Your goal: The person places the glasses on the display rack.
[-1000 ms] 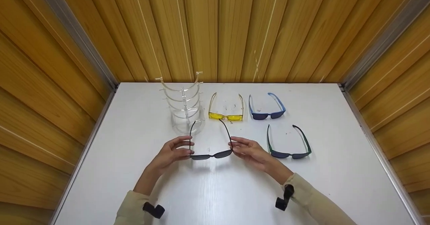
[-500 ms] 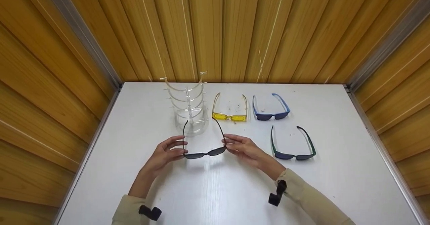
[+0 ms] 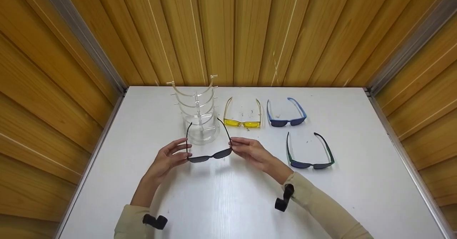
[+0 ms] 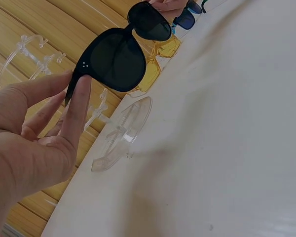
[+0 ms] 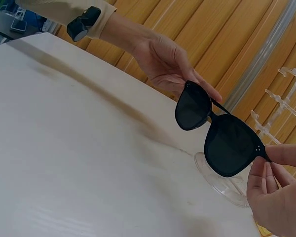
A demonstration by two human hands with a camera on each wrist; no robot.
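Observation:
Black sunglasses [image 3: 222, 153] with dark lenses are held up over the white table, temples spread and pointing away from me. My left hand [image 3: 167, 159] pinches the left temple near its hinge between thumb and fingers. On the other side my right hand [image 3: 254, 154] pinches the right temple close to the lens. Just beyond the sunglasses stands a clear acrylic glasses stand [image 3: 198, 119] with several curved tiers, which bears no glasses. In the left wrist view the black front [image 4: 113, 59] shows three small dots at its corner.
Yellow-lensed glasses [image 3: 242, 123] lie right of the stand, with blue sunglasses [image 3: 286, 122] beside them. Green-and-black sunglasses [image 3: 311, 165] rest nearer, right of my right hand. Wood-patterned walls [image 3: 250, 35] enclose the table [image 3: 221, 203] at the back and sides.
Both hands have carried the black sunglasses left and a little forward, closer to the stand. The glasses on the table stay where they were; the head view has shifted slightly.

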